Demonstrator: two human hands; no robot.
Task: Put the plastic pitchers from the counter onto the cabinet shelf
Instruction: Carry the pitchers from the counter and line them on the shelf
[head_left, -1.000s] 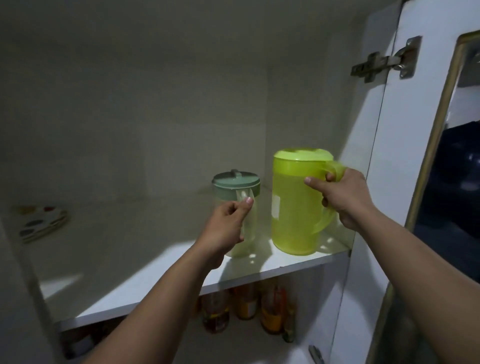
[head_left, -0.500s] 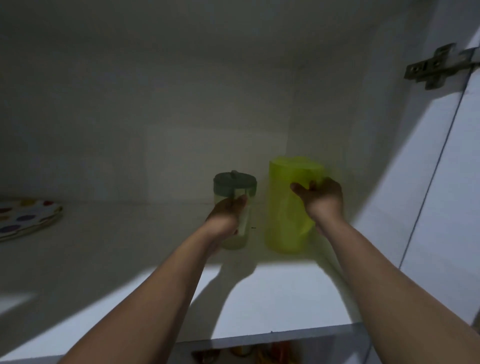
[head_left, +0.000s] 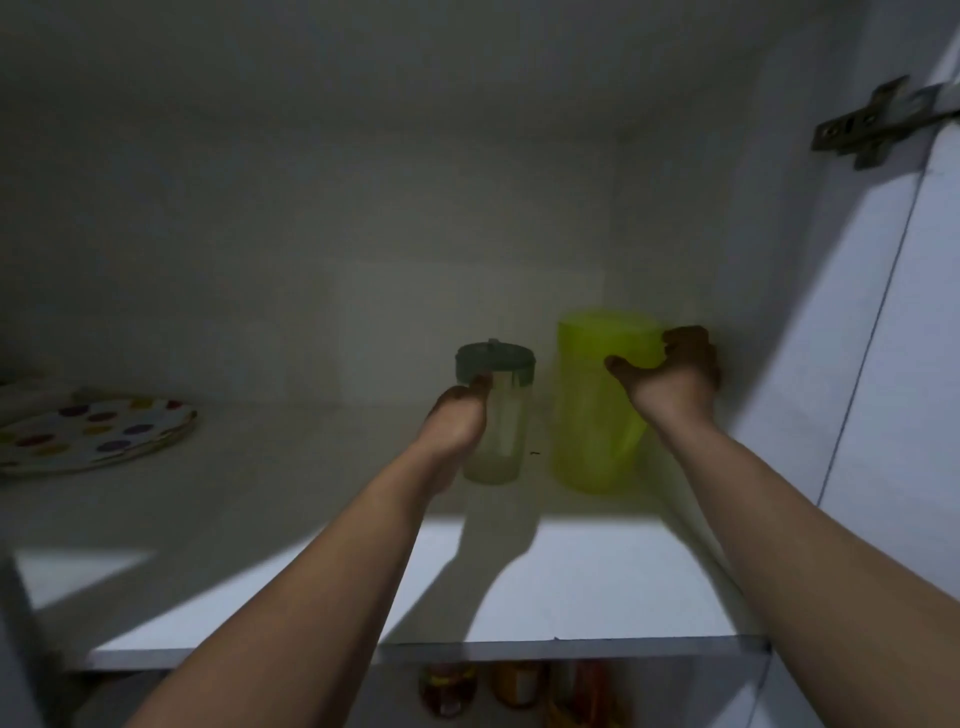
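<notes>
A lime-green plastic pitcher (head_left: 592, 415) stands upright deep on the white cabinet shelf (head_left: 571, 587), near the right wall. My right hand (head_left: 670, 379) is at its handle side with the thumb on the pitcher's body and the fingers curled over the handle. To its left stands a smaller clear pitcher with a grey-green lid (head_left: 498, 410), also upright on the shelf. My left hand (head_left: 457, 421) is wrapped around its left side. The two pitchers stand apart by a small gap.
A polka-dot plate (head_left: 98, 436) lies at the shelf's left end. The open cabinet door with its metal hinge (head_left: 872, 124) is on the right. Several bottles (head_left: 509, 686) stand on the lower shelf below.
Both pitchers have been pushed from the shelf's front edge back toward the rear wall. My view has tilted upward and my arms have stretched further in.
</notes>
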